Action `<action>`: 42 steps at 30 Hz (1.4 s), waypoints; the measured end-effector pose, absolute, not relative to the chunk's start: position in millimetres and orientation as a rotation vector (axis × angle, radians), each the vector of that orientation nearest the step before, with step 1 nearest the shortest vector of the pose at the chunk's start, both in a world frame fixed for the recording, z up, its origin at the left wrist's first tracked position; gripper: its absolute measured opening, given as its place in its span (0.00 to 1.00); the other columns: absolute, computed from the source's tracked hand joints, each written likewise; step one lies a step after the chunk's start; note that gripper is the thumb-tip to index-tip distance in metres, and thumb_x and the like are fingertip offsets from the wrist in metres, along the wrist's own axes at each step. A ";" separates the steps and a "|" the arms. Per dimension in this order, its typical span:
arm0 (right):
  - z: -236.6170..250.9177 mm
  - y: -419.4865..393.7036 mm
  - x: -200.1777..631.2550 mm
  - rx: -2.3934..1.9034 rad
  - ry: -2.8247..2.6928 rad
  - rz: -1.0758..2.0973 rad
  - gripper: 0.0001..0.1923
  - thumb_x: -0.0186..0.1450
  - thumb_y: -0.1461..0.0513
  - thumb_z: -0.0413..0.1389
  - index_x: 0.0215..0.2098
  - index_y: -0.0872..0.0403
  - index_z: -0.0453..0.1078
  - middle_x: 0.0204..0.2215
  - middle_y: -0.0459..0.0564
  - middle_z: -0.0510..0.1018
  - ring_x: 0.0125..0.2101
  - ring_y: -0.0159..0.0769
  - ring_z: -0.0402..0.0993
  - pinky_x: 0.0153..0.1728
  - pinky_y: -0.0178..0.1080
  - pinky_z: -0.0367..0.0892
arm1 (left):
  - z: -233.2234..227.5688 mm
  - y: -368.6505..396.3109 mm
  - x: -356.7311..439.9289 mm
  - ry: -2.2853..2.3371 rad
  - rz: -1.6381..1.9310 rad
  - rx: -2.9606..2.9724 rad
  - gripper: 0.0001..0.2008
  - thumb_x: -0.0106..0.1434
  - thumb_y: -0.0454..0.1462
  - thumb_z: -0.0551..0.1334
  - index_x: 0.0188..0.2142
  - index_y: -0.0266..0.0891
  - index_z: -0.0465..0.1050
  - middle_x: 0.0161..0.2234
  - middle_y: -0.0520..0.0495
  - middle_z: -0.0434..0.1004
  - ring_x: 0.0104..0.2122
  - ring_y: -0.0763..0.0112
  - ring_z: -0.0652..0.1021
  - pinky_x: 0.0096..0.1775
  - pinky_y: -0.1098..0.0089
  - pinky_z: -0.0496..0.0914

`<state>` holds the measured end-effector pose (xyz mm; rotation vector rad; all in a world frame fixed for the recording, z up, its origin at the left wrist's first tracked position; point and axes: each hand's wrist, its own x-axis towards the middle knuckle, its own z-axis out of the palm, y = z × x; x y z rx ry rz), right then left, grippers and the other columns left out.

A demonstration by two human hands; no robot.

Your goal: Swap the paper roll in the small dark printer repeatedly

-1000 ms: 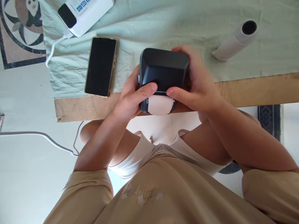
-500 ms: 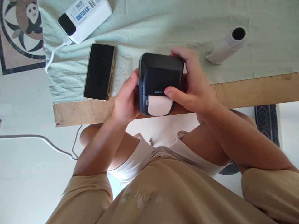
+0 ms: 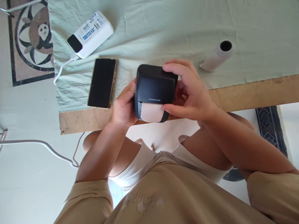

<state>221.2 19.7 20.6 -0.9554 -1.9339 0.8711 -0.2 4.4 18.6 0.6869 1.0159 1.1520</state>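
A black label printer [image 3: 156, 84] is held between my hands over the front edge of the table. A pale strip of label paper [image 3: 152, 112] sticks out at its near end. My left hand [image 3: 124, 105] is closed around the printer's left side, thumb along the edge. From the right, my right hand [image 3: 190, 93] grips it, with fingers over the far right corner and the thumb touching the right side of the paper near the slot. The printer's underside and some fingertips are hidden.
Left of the printer lies a smartphone [image 3: 102, 83]. Beyond it is a white power bank [image 3: 91, 35] with a plugged-in white cable [image 3: 61, 71]. A white cylindrical object with a dark round end [image 3: 217, 56] lies at the right on the green cloth [image 3: 149, 34]. A bare wooden edge [image 3: 254, 92] runs along the front.
The printer has shifted slightly left relative to the table. My right thumb has moved from the casing by the lettering down to the paper's right edge. The camera view has also shifted.
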 end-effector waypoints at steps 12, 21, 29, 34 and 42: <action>43.1 23.8 206.5 -1.039 -1.332 0.654 0.20 0.73 0.45 0.66 0.42 0.44 0.62 0.43 0.46 0.76 0.38 0.37 0.87 0.21 0.39 0.69 | 15.6 1.3 -6.9 0.841 1.069 0.760 0.19 0.70 0.52 0.73 0.51 0.43 0.83 0.48 0.41 0.91 0.69 0.40 0.82 0.61 0.52 0.83; 46.4 14.8 213.8 -1.361 -2.188 0.294 0.08 0.74 0.53 0.58 0.40 0.46 0.75 0.38 0.46 0.88 0.30 0.42 0.76 0.28 0.45 0.50 | 22.2 -3.4 -3.0 0.884 1.053 0.867 0.18 0.73 0.56 0.74 0.47 0.45 0.84 0.46 0.43 0.89 0.61 0.47 0.87 0.48 0.62 0.82; 55.8 27.6 224.7 -1.266 -2.212 0.727 0.16 0.61 0.58 0.66 0.48 0.42 0.76 0.38 0.44 0.89 0.25 0.40 0.73 0.31 0.49 0.70 | 19.5 -4.8 -5.9 0.872 1.024 0.845 0.18 0.73 0.54 0.74 0.47 0.42 0.85 0.38 0.44 0.84 0.36 0.62 0.84 0.34 0.67 0.75; 59.5 32.0 240.3 -1.011 -1.838 1.201 0.21 0.63 0.50 0.71 0.51 0.43 0.76 0.32 0.40 0.85 0.22 0.32 0.71 0.23 0.40 0.70 | 15.4 -1.4 -6.1 0.883 1.091 0.760 0.14 0.74 0.49 0.74 0.48 0.43 0.85 0.38 0.45 0.86 0.53 0.53 0.90 0.41 0.68 0.82; -13.0 61.5 267.7 -1.157 -1.231 1.200 0.36 0.59 0.30 0.67 0.52 0.42 0.74 0.35 0.47 0.81 0.23 0.41 0.74 0.14 0.42 0.61 | 16.8 4.4 -2.5 0.931 1.177 0.662 0.11 0.75 0.46 0.69 0.43 0.42 0.84 0.45 0.45 0.91 0.67 0.49 0.86 0.62 0.57 0.86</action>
